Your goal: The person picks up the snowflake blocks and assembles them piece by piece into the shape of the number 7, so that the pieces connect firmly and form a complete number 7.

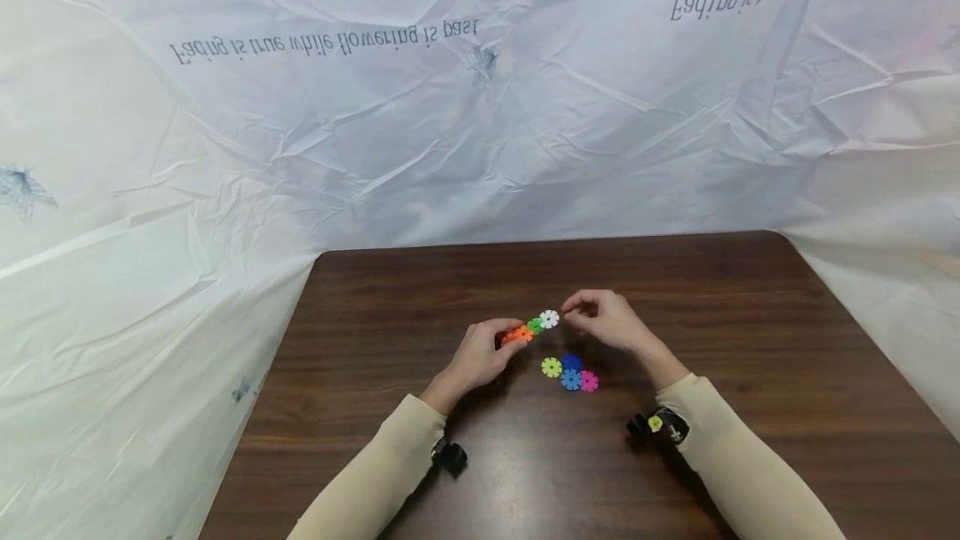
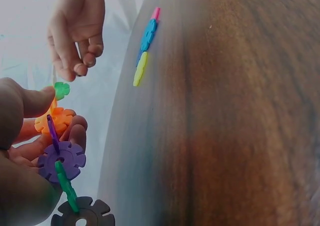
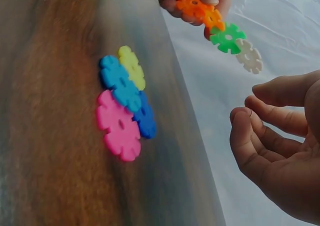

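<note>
Fingers, left hand (image 1: 480, 354): curled, pinching a chain of slotted discs (image 3: 212, 20) at the orange discs (image 1: 522, 333), thumb against one side.
Fingers, right hand (image 1: 606, 322): loosely bent, holding nothing; in the right wrist view, thumb apart from the other fingertips.
Chain: in the left hand, raised over the table (image 1: 675, 273), one end pointing toward the right hand.
Chain's far end: white disc (image 1: 550, 319), near the right fingertips but not touching them; joined to a light green disc (image 1: 535, 326), then orange.
Chain's near end, left wrist view: purple discs (image 2: 72, 158), a dark green disc (image 2: 66, 186) set edgewise, and a black-looking disc (image 2: 94, 213) cut off by the picture's edge.
Loose discs: flat on the tabletop, between the forearms; light blue (image 1: 571, 380) partly over dark blue (image 1: 572, 362), pink (image 1: 588, 381) against light blue, yellow (image 1: 551, 367) just beside both blues.
Sleeves: cream (image 1: 408, 440), a black device (image 1: 452, 457) at each wrist.
Backdrop: creased white sheet (image 1: 450, 148) behind the tabletop, printed with stars and flipped lettering.
</note>
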Available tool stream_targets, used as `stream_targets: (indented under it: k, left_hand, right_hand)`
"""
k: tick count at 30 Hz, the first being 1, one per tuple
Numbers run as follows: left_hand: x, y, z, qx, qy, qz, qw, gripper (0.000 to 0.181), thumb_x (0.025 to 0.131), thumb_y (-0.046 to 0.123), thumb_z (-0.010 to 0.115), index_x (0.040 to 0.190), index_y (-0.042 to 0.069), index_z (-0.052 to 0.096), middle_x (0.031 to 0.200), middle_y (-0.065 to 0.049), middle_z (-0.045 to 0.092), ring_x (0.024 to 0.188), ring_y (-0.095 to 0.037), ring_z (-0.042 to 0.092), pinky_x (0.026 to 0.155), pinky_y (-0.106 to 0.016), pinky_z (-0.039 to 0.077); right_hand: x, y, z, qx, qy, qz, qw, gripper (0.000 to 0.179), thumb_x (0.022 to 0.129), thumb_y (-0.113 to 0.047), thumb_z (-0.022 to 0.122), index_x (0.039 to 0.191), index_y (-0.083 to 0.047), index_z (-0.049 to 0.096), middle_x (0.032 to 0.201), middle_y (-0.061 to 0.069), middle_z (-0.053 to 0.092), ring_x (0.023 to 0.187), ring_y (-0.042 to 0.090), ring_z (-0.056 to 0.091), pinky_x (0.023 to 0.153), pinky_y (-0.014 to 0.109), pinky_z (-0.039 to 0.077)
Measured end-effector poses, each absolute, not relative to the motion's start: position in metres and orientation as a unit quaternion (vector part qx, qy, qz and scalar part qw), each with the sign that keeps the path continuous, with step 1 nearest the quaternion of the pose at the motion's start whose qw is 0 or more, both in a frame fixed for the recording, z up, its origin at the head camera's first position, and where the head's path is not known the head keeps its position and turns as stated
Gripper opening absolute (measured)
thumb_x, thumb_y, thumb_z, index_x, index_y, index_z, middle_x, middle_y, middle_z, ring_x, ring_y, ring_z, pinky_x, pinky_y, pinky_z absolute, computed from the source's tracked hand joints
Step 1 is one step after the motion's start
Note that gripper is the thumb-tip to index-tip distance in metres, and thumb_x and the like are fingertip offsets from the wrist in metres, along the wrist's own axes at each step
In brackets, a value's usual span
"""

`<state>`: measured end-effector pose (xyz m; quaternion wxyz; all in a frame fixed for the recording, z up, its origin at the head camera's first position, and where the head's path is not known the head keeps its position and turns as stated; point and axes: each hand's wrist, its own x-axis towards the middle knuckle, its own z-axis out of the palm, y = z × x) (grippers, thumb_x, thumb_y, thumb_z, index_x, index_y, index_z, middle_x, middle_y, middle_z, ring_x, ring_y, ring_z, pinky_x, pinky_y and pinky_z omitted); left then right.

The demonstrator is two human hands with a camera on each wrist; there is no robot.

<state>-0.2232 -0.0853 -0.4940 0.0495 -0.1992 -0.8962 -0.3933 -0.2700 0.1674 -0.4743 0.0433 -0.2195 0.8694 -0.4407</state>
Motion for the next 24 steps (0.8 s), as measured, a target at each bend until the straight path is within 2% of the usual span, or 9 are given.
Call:
stream_targets:
  k: [5,10,21,24]
  left_hand:
    - [-0.222,-0.085,-0.494,-0.201,-0.896,-0.392,0.054,0.031,0.091,0.026,0.071,0.117,0.008,0.069,0.107,-0.004,0.071,0.086,-0.012,0.063,0.078,-0.028,0.053]
    - [-0.221,-0.085,-0.492,-0.197,-0.895,-0.397,0.049,0.031,0.089,0.025,0.072,0.115,0.008,0.068,0.098,-0.003,0.07,0.078,-0.008,0.06,0.07,-0.024,0.051]
    - [-0.22,-0.084,-0.494,-0.181,-0.897,-0.403,0.023,0.03,0.09,0.023,0.072,0.115,0.008,0.067,0.091,0.0,0.068,0.074,-0.007,0.058,0.064,-0.022,0.049]
    - [-0.22,-0.083,-0.494,-0.177,-0.896,-0.408,0.02,0.031,0.09,0.025,0.072,0.115,0.008,0.067,0.091,0.0,0.068,0.075,-0.007,0.059,0.064,-0.021,0.05]
  right_hand:
    - [-0.268,0.168,-0.478,-0.235,0.876,-0.419,0.034,0.011,0.091,-0.017,0.069,0.099,-0.012,0.071,0.085,0.001,0.069,0.072,0.014,0.062,0.065,0.028,0.052]
    - [-0.266,0.17,-0.483,-0.253,0.881,-0.399,0.035,0.016,0.089,-0.018,0.071,0.103,-0.009,0.07,0.087,-0.002,0.068,0.079,0.013,0.062,0.069,0.028,0.05]
    - [-0.262,0.172,-0.491,-0.293,0.888,-0.348,0.062,0.021,0.087,-0.016,0.074,0.106,-0.009,0.07,0.088,-0.004,0.068,0.077,0.01,0.061,0.067,0.026,0.05]
    - [-0.261,0.172,-0.494,-0.322,0.883,-0.334,0.071,0.02,0.087,-0.013,0.073,0.106,-0.009,0.07,0.092,-0.001,0.069,0.079,0.011,0.062,0.068,0.026,0.051]
